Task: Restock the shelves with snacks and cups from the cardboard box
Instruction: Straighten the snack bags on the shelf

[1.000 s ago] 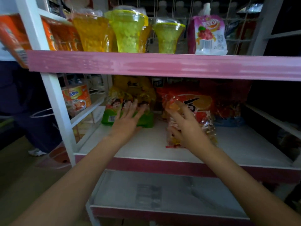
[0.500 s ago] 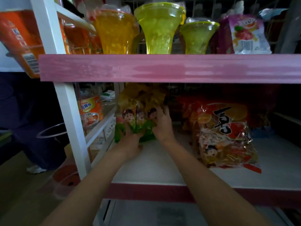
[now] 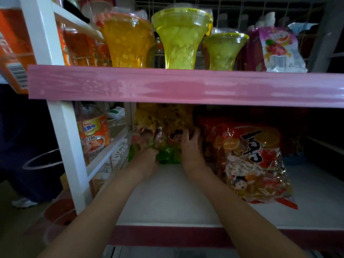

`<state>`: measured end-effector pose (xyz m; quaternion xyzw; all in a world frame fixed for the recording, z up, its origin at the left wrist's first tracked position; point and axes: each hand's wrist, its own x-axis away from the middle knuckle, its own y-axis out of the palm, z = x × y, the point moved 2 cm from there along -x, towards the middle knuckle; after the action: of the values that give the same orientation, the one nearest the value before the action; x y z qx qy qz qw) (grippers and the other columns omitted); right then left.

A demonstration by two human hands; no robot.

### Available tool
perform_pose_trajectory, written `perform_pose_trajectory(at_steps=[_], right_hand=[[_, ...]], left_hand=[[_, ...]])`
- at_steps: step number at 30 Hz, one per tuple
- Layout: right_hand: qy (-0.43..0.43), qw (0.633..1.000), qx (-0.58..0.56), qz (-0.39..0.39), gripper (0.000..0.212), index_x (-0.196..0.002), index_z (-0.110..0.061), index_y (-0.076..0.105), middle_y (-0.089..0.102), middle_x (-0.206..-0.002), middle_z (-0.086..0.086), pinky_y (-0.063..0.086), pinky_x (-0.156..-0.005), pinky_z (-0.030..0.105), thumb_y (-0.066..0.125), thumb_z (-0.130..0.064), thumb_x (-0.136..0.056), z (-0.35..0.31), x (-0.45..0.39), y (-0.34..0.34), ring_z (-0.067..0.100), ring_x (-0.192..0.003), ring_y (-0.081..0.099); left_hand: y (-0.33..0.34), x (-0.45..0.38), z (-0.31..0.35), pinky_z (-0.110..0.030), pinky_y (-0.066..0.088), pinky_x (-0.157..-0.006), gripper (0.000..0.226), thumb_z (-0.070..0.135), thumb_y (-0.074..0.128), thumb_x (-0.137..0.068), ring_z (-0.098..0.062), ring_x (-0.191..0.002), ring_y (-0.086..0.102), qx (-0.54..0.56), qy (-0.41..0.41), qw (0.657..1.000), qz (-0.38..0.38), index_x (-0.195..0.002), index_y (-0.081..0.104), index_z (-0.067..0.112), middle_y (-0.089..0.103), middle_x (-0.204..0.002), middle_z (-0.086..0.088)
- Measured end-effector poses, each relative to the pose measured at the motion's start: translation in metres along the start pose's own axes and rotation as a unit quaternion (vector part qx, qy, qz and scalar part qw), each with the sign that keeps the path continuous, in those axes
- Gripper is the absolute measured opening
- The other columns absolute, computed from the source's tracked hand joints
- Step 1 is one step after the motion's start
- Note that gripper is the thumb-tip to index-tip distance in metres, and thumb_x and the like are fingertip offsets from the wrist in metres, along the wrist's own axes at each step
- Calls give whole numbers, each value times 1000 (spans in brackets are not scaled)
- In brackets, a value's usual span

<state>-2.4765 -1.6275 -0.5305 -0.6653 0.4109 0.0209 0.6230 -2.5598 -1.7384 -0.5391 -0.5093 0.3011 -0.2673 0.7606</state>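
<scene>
A yellow and green snack bag [image 3: 163, 138] stands at the back left of the middle shelf [image 3: 167, 198]. My left hand [image 3: 146, 155] grips its lower left corner, and my right hand [image 3: 192, 148] presses flat against its right side. To the right, a red and orange candy bag [image 3: 251, 161] leans on the shelf, apart from both hands. On the upper pink-edged shelf [image 3: 186, 86] stand an orange jelly cup [image 3: 126, 40] and two green jelly cups [image 3: 180, 38] [image 3: 223, 51]. The cardboard box is out of view.
A pink and white pouch [image 3: 279, 51] stands right of the cups. Orange packets [image 3: 81, 45] fill the upper left. An orange noodle tub [image 3: 93, 133] sits on the neighbouring rack. A person's dark trousers and white shoe [image 3: 24, 202] are at the far left.
Both hands moved from hovering in front of the bags to the yellow-green bag at the back left and took hold of it. The camera moved closer and lower.
</scene>
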Motion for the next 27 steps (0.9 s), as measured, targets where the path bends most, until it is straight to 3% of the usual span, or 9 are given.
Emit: perform_pose_trajectory(at_steps=[3, 7, 10, 12, 15, 17, 20, 24, 27], right_hand=[[-102, 978, 138, 120, 64, -138, -3, 40, 33, -143, 27, 40, -103, 46, 49, 2, -74, -3, -9, -13, 44, -124, 41], [-63, 989, 131, -35, 66, -147, -1, -2, -4, -156, 18, 15, -118, 44, 37, 1, -94, 8, -26, 13, 33, -145, -1], [-47, 990, 128, 29, 68, -137, 7, 37, 38, -142, 27, 44, -101, 45, 67, -3, -77, 0, -34, 21, 37, -132, 40], [-75, 984, 158, 26, 45, -126, 3, 53, 52, -131, 24, 48, -97, 41, 53, -10, -83, -5, -39, 27, 34, -121, 53], [-58, 990, 125, -18, 52, -103, -6, 72, 69, -108, 17, 56, -82, 37, 29, -19, -78, 3, -42, 36, 29, -99, 67], [-87, 986, 144, -19, 51, -99, -5, 73, 70, -103, 17, 56, -79, 37, 29, -18, -77, 3, -35, 40, 29, -95, 69], [-138, 976, 165, 15, 43, -100, -7, 73, 70, -103, 18, 55, -81, 38, 40, -7, -73, -4, 0, -3, 32, -96, 68], [-227, 951, 134, 162, 59, -111, -3, 66, 58, -120, 29, 37, -98, 58, 80, -4, -54, 22, 57, -69, 46, -114, 54], [-206, 952, 148, 170, 56, -111, -9, 65, 53, -129, 24, 25, -105, 60, 85, -21, -60, 61, 90, -119, 44, -125, 45]], left_hand=[[9, -4, -2, -29, 42, -94, 37, 8, 48, -91, -30, -110, 52, 19, -13, 999, -30, -127, 49, 1, 38, -140, -23], [7, -7, 1, -28, 43, -88, 23, 8, 47, -92, -25, -104, 54, 62, -31, 998, -7, -111, 60, 7, 53, -122, -13], [15, -8, -4, -27, 37, -98, 26, 7, 47, -91, -26, -117, 48, 59, -26, 997, -31, -114, 60, 7, 50, -129, -13], [20, -12, -7, -30, 33, -107, 32, 10, 50, -89, -30, -128, 39, 62, -22, 997, -38, -120, 57, 10, 39, -141, -18], [15, -13, -5, -21, 33, -99, 36, 11, 50, -90, -26, -123, 44, 80, -16, 995, -50, -126, 53, 8, 45, -137, -13], [11, -7, -7, -19, 31, -99, 40, 11, 49, -91, -25, -127, 41, 92, -10, 995, -46, -132, 49, 11, 39, -142, -12], [3, 12, -15, -20, 14, -111, 46, 12, 47, -91, -29, -142, 14, 50, 15, 999, -1, -136, 45, 19, -2, -155, -15], [-8, 50, 3, -23, 22, -110, 46, 10, 49, -91, -31, -138, 25, 66, 49, 991, 103, -136, 44, 16, -3, -156, -13], [-13, 72, 40, -34, 10, -118, 57, 15, 53, -91, -27, -144, 4, 89, 121, 977, 149, -143, 29, 20, -4, -156, -9]])
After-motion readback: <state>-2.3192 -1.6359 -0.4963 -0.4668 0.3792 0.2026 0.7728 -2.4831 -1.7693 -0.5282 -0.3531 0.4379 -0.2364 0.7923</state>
